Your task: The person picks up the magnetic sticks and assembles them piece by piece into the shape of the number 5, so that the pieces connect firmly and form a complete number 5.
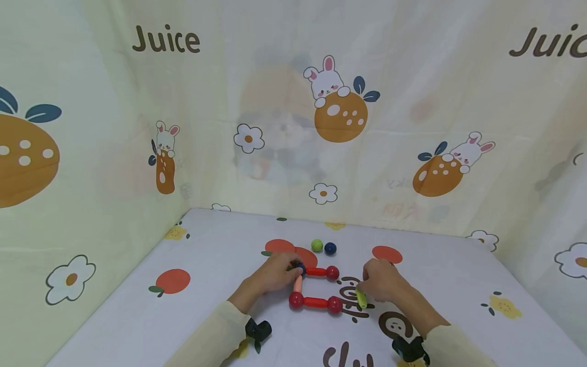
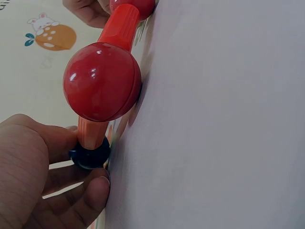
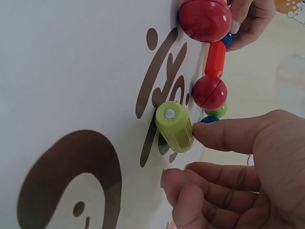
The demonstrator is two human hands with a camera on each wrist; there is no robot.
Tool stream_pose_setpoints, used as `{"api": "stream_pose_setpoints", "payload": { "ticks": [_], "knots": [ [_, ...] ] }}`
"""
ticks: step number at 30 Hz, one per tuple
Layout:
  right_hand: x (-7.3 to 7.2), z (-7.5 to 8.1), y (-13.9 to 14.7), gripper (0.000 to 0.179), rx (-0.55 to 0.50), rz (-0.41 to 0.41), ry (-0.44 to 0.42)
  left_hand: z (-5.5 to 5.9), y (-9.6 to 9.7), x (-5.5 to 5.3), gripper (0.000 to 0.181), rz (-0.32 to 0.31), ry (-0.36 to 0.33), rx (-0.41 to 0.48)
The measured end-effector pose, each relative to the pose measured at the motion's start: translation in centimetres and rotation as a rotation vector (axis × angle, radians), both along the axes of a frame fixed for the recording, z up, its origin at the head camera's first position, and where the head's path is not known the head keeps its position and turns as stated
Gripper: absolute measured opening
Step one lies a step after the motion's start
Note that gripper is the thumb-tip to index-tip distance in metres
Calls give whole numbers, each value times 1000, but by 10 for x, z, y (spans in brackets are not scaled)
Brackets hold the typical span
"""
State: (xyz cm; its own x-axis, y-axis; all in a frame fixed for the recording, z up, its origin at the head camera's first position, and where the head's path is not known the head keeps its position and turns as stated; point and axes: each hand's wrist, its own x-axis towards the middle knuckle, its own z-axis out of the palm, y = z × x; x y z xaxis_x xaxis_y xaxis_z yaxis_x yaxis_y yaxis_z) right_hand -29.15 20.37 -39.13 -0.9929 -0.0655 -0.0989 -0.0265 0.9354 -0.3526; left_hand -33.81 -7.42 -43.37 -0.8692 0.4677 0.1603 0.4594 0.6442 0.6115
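My left hand point(image 1: 275, 272) holds a dark blue ball point(image 2: 90, 156) between thumb and fingers, at the far left corner of a U-shaped build of magnetic balls and rods. A pale orange rod point(image 1: 298, 284) joins it to a large red ball point(image 1: 296, 300). From these two corners, red rods point(image 1: 316, 303) run right to two more red balls point(image 1: 335, 305). My right hand point(image 1: 382, 280) is beside a yellow-green rod point(image 3: 175, 126) with a silvery disc in its end. One fingertip is right at the rod's side; the other fingers are apart from it, loosely bent.
Behind the build, a lime green ball point(image 1: 317, 245) and another dark blue ball point(image 1: 330, 248) lie side by side. The table wears a white printed cloth point(image 1: 220, 250), with a patterned curtain point(image 1: 284, 168) hanging behind. Black straps point(image 1: 258, 330) circle both wrists.
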Motion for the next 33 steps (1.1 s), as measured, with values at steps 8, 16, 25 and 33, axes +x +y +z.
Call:
{"api": "stream_pose_setpoints", "payload": {
  "ticks": [8,16,25,33],
  "knots": [
    [2,-8,1,22,-89,-50,-54,-1,0,0,27,3,-9,0],
    [5,-15,1,20,-145,-57,-43,-3,1,-1,26,6,-10,-3],
    [11,-13,1,20,-205,-55,-45,-3,1,0,26,20,-20,0],
    [19,-13,-3,20,-346,-56,-126,1,1,2,27,17,-15,-2]
  ]
}}
